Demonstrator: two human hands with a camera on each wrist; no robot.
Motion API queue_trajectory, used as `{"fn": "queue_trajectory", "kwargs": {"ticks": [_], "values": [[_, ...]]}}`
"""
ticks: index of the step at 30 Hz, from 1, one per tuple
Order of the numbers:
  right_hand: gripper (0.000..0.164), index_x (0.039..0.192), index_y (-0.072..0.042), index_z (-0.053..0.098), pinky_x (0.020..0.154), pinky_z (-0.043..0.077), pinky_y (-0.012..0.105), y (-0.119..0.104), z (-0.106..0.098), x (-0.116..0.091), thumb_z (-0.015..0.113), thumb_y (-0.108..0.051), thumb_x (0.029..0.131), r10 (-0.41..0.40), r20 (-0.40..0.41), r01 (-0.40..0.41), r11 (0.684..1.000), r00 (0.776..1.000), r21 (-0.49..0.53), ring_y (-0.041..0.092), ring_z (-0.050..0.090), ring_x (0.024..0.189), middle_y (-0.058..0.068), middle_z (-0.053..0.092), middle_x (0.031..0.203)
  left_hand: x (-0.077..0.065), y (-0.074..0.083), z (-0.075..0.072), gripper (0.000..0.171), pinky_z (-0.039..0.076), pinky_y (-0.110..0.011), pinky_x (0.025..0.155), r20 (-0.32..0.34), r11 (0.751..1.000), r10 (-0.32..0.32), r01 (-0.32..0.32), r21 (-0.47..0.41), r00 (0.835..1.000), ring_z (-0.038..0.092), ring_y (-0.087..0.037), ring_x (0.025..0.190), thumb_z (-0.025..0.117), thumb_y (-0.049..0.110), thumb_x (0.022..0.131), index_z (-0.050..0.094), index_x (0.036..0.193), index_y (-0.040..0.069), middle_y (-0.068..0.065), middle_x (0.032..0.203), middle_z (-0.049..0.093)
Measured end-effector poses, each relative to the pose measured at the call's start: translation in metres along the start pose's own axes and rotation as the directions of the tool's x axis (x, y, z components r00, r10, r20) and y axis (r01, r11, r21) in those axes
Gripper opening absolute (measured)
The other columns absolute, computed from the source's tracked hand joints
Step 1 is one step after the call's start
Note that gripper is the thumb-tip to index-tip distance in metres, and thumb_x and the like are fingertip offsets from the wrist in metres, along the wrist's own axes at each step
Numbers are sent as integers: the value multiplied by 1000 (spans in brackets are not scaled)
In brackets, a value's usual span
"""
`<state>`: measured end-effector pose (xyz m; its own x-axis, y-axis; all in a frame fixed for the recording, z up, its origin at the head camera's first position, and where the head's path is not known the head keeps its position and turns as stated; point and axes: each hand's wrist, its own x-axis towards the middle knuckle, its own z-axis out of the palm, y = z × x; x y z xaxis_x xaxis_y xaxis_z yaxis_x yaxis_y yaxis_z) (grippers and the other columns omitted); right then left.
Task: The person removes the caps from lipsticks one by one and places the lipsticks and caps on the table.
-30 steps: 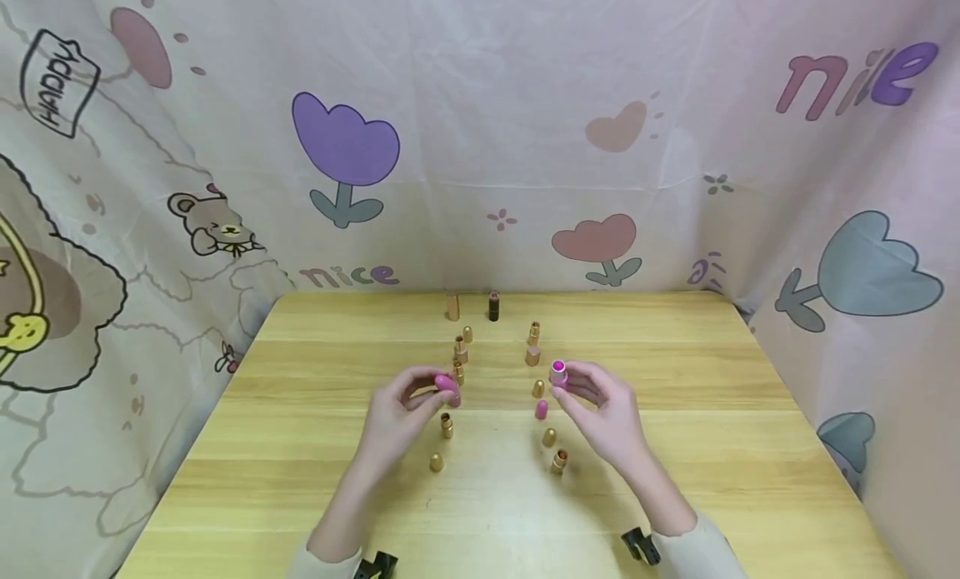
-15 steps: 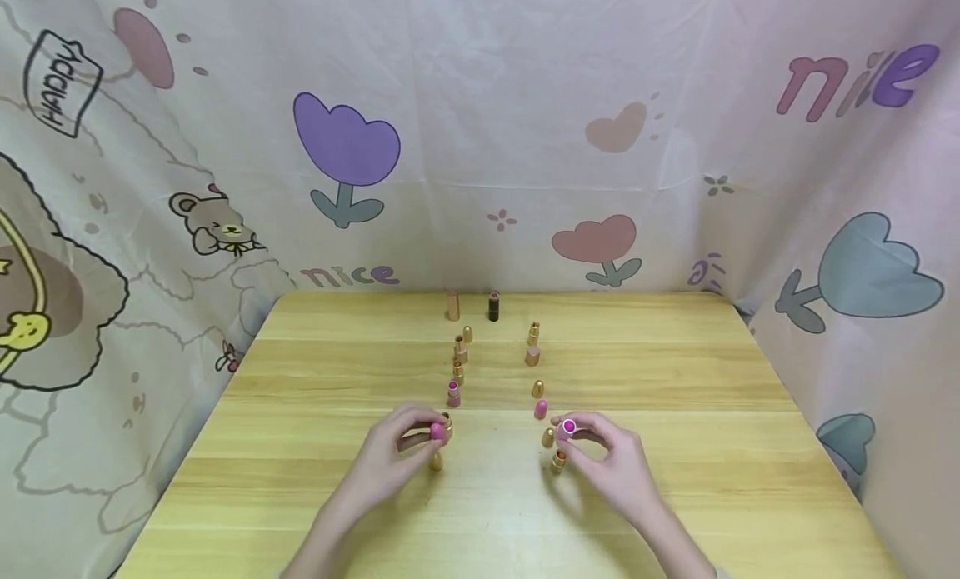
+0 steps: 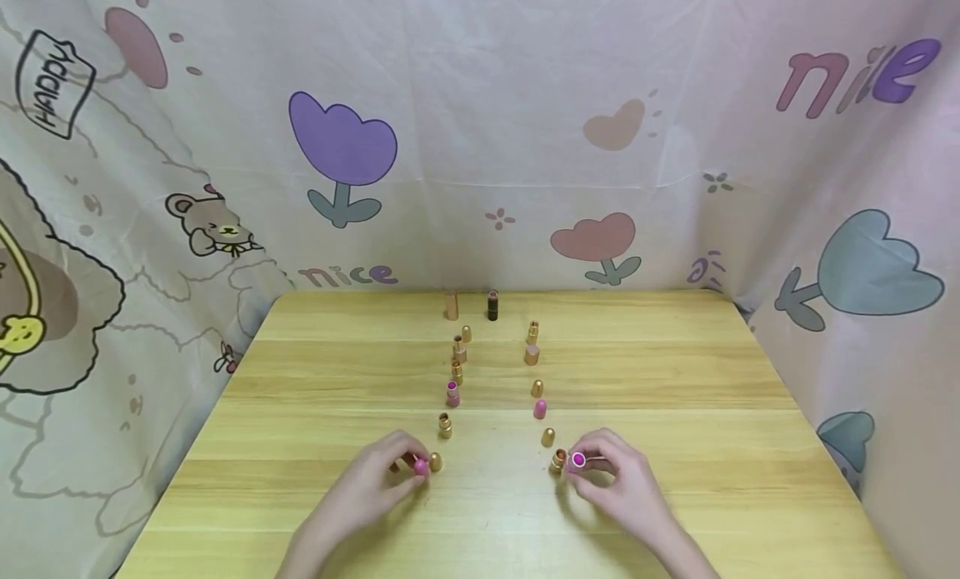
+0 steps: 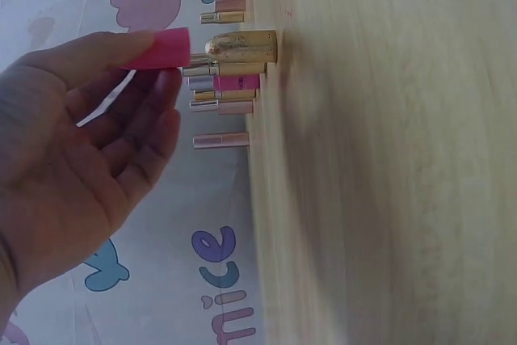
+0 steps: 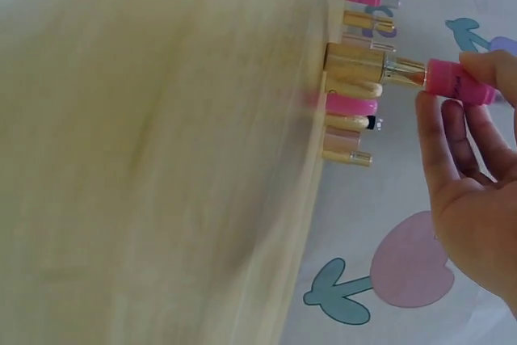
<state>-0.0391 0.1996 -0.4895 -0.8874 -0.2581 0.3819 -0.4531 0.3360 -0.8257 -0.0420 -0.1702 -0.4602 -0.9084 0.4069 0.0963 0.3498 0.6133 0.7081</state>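
Observation:
My left hand (image 3: pixel 371 483) pinches a pink bullet-shaped lipstick cap (image 4: pixel 166 48) between thumb and fingers, above the table. A gold lipstick cap (image 3: pixel 437 462) stands just right of it. My right hand (image 3: pixel 626 483) pinches an uncapped pink lipstick tube (image 5: pixel 454 81) upright, its round top facing up. Beside that tube, an uncapped gold lipstick tube (image 3: pixel 558 461) stands on the table, overlapped by the pink one's line in the right wrist view. A second gold cap (image 3: pixel 548 436) stands behind it.
Two rough columns of lipstick pieces run back along the wooden table (image 3: pixel 300 446). They include a pink tube (image 3: pixel 453 394), a pink cap (image 3: pixel 540 409), and several gold tubes and caps. A black tube (image 3: pixel 492 306) stands at the back, near the patterned curtain (image 3: pixel 480 146).
Both hands have come nearer the table's front, the left with the pink cap and slightly leftward, the right with the pink tube and slightly rightward. The standing pieces have stayed put.

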Motion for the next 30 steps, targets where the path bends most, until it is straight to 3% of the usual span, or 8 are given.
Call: {"fn": "queue_trajectory", "kwargs": {"ticks": [6,12,16,23,30], "values": [[35,100,-14,71,86,64,30,2,-2,-2,85,7,77,94,127,-87,994,987,-63,9,70,92,-6,68,102,0,0,2,21,62,-29,85,50,999,9,-12,53,999,64,-5,92,81,3,86,71,104,11,10,102,64],[28,100,-12,73,83,64,29,6,-3,-3,86,-1,79,159,238,-120,978,958,-169,6,67,89,-8,68,100,1,0,9,20,62,-28,83,83,997,-12,5,81,996,64,-5,89,81,2,85,71,100,9,8,99,66],[26,98,-13,73,78,64,25,8,-3,-4,86,1,79,186,301,-141,976,935,-164,5,66,85,-9,67,95,2,2,13,18,62,-27,82,107,994,-29,17,108,994,63,-3,87,82,3,84,71,96,12,8,101,67],[25,94,-17,72,75,62,22,10,-2,-4,86,-1,80,220,350,-183,974,910,-136,4,65,84,-10,65,93,3,2,15,22,61,-27,79,129,985,-39,16,173,991,61,-3,85,85,5,81,70,91,17,11,100,66],[24,94,-17,72,76,62,22,9,-3,-4,86,-2,80,228,357,-192,972,906,-133,4,66,85,-10,65,93,3,-1,18,23,61,-27,78,134,982,-29,3,190,991,60,-3,85,86,6,80,70,91,18,12,98,66]]}}
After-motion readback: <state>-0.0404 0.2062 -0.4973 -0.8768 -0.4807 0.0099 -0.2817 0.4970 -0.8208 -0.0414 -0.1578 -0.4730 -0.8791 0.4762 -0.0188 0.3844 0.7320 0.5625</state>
